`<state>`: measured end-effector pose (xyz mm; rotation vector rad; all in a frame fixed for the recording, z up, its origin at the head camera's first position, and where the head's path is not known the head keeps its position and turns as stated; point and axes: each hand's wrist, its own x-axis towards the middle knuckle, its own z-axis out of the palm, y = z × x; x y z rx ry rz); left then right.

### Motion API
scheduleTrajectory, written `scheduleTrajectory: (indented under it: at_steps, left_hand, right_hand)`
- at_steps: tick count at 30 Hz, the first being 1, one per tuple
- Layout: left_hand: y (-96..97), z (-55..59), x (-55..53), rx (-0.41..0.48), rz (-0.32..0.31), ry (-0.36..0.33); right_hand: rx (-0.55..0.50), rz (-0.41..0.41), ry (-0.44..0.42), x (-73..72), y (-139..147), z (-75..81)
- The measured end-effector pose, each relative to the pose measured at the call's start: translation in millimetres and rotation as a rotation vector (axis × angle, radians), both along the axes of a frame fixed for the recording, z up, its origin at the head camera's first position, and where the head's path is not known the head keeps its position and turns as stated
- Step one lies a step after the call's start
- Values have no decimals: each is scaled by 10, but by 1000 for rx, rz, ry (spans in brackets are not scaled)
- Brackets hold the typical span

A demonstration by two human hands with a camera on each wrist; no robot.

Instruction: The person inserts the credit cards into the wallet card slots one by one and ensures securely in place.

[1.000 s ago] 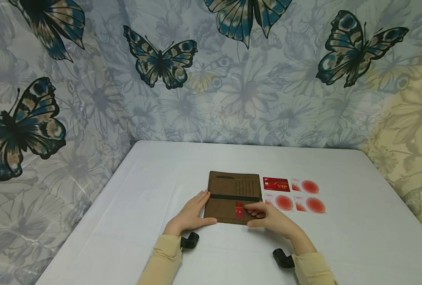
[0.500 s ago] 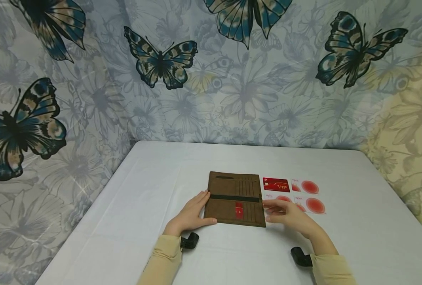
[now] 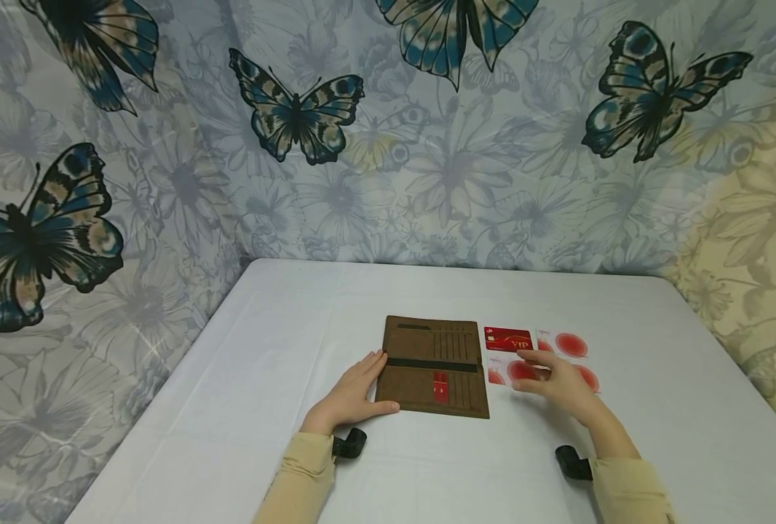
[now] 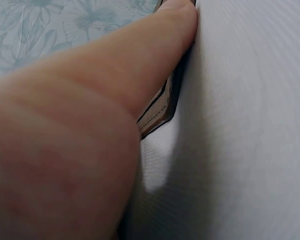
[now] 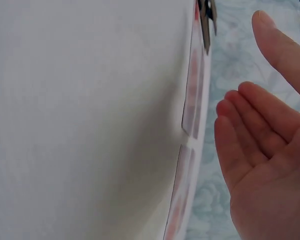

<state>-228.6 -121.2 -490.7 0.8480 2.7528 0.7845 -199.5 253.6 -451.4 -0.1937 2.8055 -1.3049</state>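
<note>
A brown wallet [image 3: 427, 340] lies unfolded on the white table, with a dark band across its middle. Part of a red card [image 3: 440, 388] shows in its near half. My left hand [image 3: 350, 393] rests at the wallet's left edge, fingers extended and thumb on the near corner; the left wrist view shows that thumb [image 4: 140, 55] close up. Over the cards to the right hovers my right hand [image 3: 565, 384], holding nothing, its fingers and thumb apart in the right wrist view. Beneath it are a white card with a red circle [image 3: 501, 369] and a partly hidden similar card [image 3: 587, 377].
A red VIP card [image 3: 502, 339] lies just right of the wallet's far half. Beside it is another white card with a red circle [image 3: 570, 344]. Butterfly-patterned cloth [image 3: 453, 167] rises behind the table [image 3: 322, 291] and along its sides.
My right hand has left the wallet's near half and moved right, over the white cards. The wallet's near right corner now shows. My left hand has stayed in place.
</note>
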Motion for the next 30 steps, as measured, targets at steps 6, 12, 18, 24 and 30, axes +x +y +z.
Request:
scheduleTrajectory:
  at_steps: [6,12,18,24,30]
  left_hand:
    - [2,0,0,-2,0,3]
    - [5,17,11,7,0,-1]
    - [8,27,15,20,-3,-3]
    - [5,32,10,12,-4,0]
    - [7,40,13,17,-8,6]
  right_hand:
    - [120,22,-4,-69,37,24]
    - [204,0,-49,-117,20,33]
    - [233,3,-54,-148,9,7]
    - [221,22,-41,-161,21,-2]
    - [221,21,-60,-163,30,3]
